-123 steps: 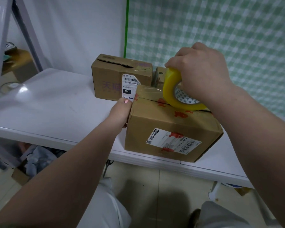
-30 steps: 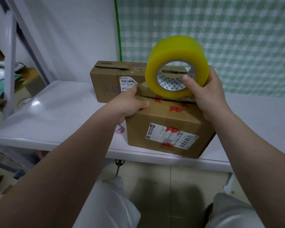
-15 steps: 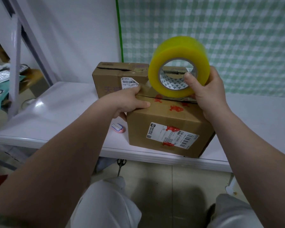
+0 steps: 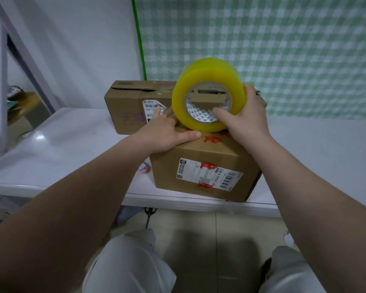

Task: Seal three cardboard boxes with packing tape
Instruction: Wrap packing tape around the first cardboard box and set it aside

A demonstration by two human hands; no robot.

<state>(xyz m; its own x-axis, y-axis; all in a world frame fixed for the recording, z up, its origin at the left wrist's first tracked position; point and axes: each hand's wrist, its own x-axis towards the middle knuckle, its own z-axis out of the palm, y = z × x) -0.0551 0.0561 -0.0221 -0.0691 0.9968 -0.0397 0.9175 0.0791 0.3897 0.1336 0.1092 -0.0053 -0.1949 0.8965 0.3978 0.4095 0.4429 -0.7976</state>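
Step, I judge: taping front box (image 4: 205, 166) top seam | left hand (image 4: 165, 134) spread flat, pressing box top | right hand (image 4: 245, 121) grips tape roll (image 4: 209, 70) just above it | next: pull roll along seam, tape taut.

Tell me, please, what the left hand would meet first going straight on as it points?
Probably the tape roll, close ahead of the left hand; depth is unclear, so perhaps the rear box.

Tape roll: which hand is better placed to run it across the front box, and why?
Right: the right hand grips the tape roll at the front box; the left hand presses flat on its top.
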